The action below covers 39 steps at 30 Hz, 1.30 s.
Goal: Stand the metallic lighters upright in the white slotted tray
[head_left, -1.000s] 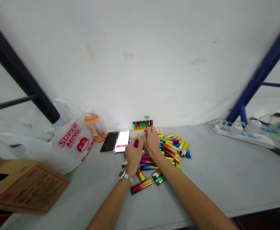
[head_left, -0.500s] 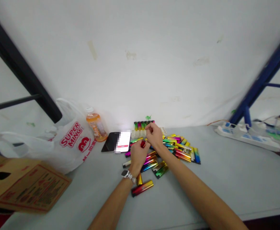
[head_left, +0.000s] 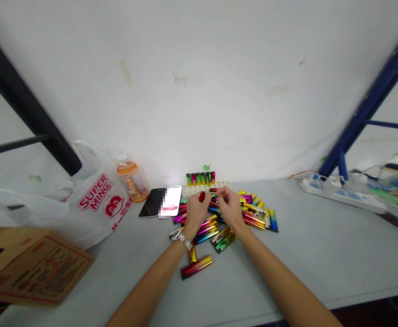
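Observation:
My left hand (head_left: pixel 196 212), with a watch on its wrist, is closed round a red lighter (head_left: pixel 202 196) whose end pokes out above the fingers. Close beside it, my right hand (head_left: pixel 231 208) has its fingers bent and pinched together over the pile; whatever lies between the fingertips is too small to make out. Behind both hands, several shiny lighters (head_left: pixel 201 179) stand upright in a row at the back of a whitish holed tray (head_left: pixel 189 191). Loose metallic-coloured lighters (head_left: pixel 208 230) lie heaped under and around the hands. A red and gold lighter (head_left: pixel 196 267) lies nearer me.
Left of the pile lies a tablet (head_left: pixel 153 202), with an orange drink bottle (head_left: pixel 132 179) behind it. A white plastic bag (head_left: pixel 95 213) and a cardboard box (head_left: pixel 38 268) occupy the left side. A power strip (head_left: pixel 341 195) runs along the right by a blue post (head_left: pixel 365 104).
My right hand has drawn back from the upright row toward the pile, uncovering the row's right end. My left hand keeps the red lighter. The view has shifted slightly.

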Each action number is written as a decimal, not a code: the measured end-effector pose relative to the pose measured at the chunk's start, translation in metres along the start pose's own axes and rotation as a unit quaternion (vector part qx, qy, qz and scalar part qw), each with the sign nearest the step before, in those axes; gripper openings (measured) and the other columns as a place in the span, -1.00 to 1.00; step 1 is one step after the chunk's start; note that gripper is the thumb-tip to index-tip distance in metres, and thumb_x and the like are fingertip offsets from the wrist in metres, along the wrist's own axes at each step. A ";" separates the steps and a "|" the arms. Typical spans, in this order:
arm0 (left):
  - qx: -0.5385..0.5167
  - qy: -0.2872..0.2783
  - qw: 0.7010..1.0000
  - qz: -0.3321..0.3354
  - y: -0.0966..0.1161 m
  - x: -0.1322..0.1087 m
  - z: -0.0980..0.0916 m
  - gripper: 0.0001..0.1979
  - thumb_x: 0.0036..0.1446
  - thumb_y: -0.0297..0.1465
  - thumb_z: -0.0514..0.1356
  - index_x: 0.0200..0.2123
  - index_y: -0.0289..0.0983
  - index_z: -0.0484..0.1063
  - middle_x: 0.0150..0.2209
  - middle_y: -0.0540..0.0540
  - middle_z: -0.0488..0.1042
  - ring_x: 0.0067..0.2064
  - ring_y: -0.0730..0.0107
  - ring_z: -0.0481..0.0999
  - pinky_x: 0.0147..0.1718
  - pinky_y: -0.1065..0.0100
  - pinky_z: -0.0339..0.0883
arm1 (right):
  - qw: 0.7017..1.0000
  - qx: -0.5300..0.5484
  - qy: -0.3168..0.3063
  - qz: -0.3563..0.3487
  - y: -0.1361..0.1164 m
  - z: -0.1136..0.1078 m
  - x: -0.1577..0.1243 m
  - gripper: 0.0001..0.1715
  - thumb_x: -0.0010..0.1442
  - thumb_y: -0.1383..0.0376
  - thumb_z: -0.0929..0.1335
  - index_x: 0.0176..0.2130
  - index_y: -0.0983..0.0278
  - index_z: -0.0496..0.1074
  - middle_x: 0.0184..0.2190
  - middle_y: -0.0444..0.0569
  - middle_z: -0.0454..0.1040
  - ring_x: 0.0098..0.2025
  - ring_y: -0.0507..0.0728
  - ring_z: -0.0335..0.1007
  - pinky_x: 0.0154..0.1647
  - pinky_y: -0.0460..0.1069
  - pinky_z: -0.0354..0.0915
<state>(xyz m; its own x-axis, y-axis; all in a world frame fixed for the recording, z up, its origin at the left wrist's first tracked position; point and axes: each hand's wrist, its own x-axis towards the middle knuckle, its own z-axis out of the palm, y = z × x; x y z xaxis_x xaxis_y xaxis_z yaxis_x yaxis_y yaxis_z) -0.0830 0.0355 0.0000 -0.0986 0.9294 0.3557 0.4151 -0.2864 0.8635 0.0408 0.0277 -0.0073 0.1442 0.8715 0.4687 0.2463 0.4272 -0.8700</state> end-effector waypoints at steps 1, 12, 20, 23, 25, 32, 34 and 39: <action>-0.009 -0.002 1.000 0.000 0.002 0.000 0.000 -0.58 0.14 -0.16 0.09 -0.65 -0.26 0.15 -0.65 0.10 0.10 -0.55 0.53 0.07 -0.54 0.41 -0.08 | 1.000 0.000 -0.007 -0.004 -0.001 0.000 -0.002 -0.94 0.02 0.35 0.25 -0.40 0.24 0.30 -0.64 -0.25 0.19 -0.58 0.01 0.09 -0.51 -0.09 0.04; -0.010 0.003 1.000 0.013 -0.009 -0.010 0.007 -0.64 0.13 -0.19 0.07 -0.61 -0.28 0.28 -0.61 0.04 0.29 -0.52 0.46 0.21 -0.48 0.40 0.04 | 0.996 -0.067 -0.053 -0.004 0.004 0.006 -0.009 -0.94 0.01 0.34 0.26 -0.49 0.24 0.27 -0.64 -0.22 0.24 -0.58 0.01 0.12 -0.53 -0.09 0.05; -0.008 0.008 1.000 0.005 -0.010 -0.014 0.006 -0.70 0.10 -0.28 0.06 -0.63 -0.27 0.22 -0.63 0.05 0.26 -0.53 0.47 0.19 -0.50 0.41 0.01 | 0.997 -0.060 -0.058 -0.005 0.006 0.009 -0.012 -0.94 0.01 0.36 0.26 -0.47 0.25 0.31 -0.63 -0.22 0.25 -0.57 0.01 0.15 -0.50 -0.09 0.07; -0.020 0.008 1.000 -0.006 -0.010 -0.015 0.007 -0.69 0.10 -0.27 0.08 -0.63 -0.27 0.24 -0.63 0.06 0.23 -0.53 0.48 0.17 -0.50 0.41 -0.01 | 0.998 -0.038 -0.054 -0.012 0.004 0.009 -0.013 -0.96 0.03 0.35 0.27 -0.41 0.25 0.32 -0.63 -0.25 0.20 -0.58 0.00 0.11 -0.50 -0.08 0.06; -0.037 0.004 0.999 -0.005 -0.009 -0.016 0.006 -0.67 0.11 -0.24 0.09 -0.62 -0.28 0.25 -0.63 0.06 0.22 -0.53 0.49 0.16 -0.51 0.41 -0.01 | 0.998 -0.002 -0.056 -0.019 0.000 0.008 -0.014 -0.91 0.03 0.35 0.27 -0.36 0.25 0.34 -0.63 -0.26 0.17 -0.57 0.00 0.11 -0.50 -0.09 0.07; -0.134 -0.038 0.990 -0.025 -0.002 -0.028 -0.001 -0.44 0.20 0.02 0.00 -0.66 -0.27 0.20 -0.69 0.06 0.17 -0.59 0.52 0.15 -0.57 0.41 0.01 | 0.974 0.191 -0.120 0.030 -0.013 0.011 -0.014 -0.79 0.11 0.24 0.31 -0.24 0.26 0.45 -0.60 -0.20 0.29 -0.57 0.02 0.21 -0.54 -0.08 0.17; -0.168 -0.047 0.983 -0.058 -0.001 -0.030 -0.002 -0.39 0.22 0.07 -0.10 -0.66 -0.25 0.17 -0.72 0.06 0.15 -0.63 0.52 0.14 -0.61 0.40 -0.02 | 0.966 0.210 -0.144 0.047 -0.014 0.012 -0.014 -0.76 0.11 0.19 0.35 -0.24 0.27 0.47 -0.63 -0.22 0.27 -0.63 -0.01 0.17 -0.60 -0.08 0.14; -0.212 -0.057 0.968 -0.123 -0.003 -0.029 -0.004 -0.33 0.16 0.21 -0.20 -0.66 -0.22 0.14 -0.75 0.07 0.10 -0.70 0.53 0.09 -0.69 0.40 -0.09 | 0.943 0.230 -0.231 0.074 -0.020 0.006 -0.012 -0.67 0.08 0.09 0.43 -0.23 0.25 0.45 -0.62 -0.23 0.30 -0.65 -0.03 0.21 -0.64 -0.10 0.15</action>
<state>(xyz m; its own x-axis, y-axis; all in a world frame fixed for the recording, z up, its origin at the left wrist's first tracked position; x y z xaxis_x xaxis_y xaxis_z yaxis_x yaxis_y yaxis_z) -0.0850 0.0086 -0.0119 -0.0360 0.9943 0.1003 -0.0189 -0.1010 0.9947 0.0277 0.0099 0.0038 -0.3140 0.8966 0.3122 -0.1999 0.2590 -0.9450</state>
